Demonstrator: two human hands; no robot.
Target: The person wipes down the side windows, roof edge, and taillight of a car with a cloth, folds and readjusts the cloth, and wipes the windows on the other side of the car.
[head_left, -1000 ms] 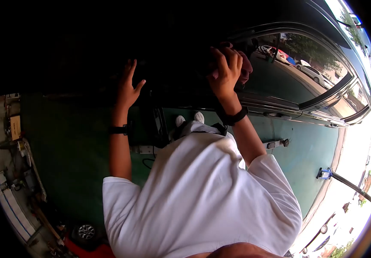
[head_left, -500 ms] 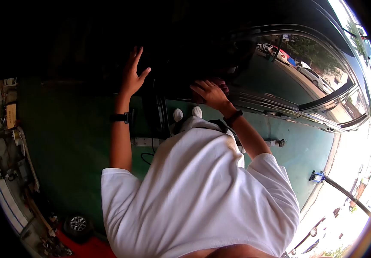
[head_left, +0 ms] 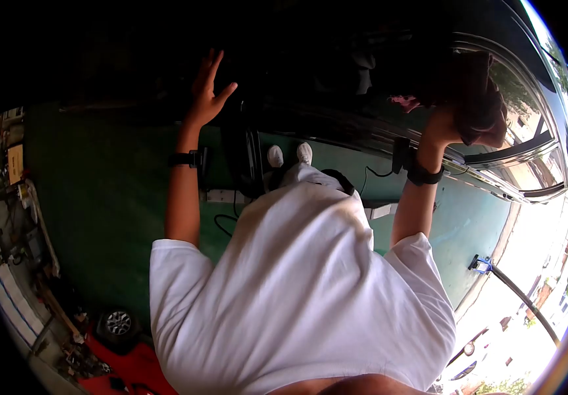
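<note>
A dark maroon cloth (head_left: 480, 99) is bunched in my right hand (head_left: 447, 127), which is closed around it. That hand is up against the rear side window (head_left: 520, 99) of a black car, whose glass mirrors trees outside. My left hand (head_left: 209, 95) is open with fingers spread and thumb out, over the very dark part of the car. Whether its palm touches the surface I cannot tell. Just right of the left wrist, a glossy black upright panel (head_left: 252, 155) drops toward the floor. Most of the car's side is lost in shadow.
A grey metal bar (head_left: 221, 195) and a black cable (head_left: 223, 224) lie low near my feet (head_left: 303, 153). Shelving with assorted items (head_left: 15, 164) lines the left. A wheel (head_left: 118, 322) stands by a red surface (head_left: 129, 365). A blue-ended pole (head_left: 481, 264) is at the right.
My right hand has swept right and slightly up along the car with the cloth, onto the rear window. The left hand has shifted slightly up in view, still spread.
</note>
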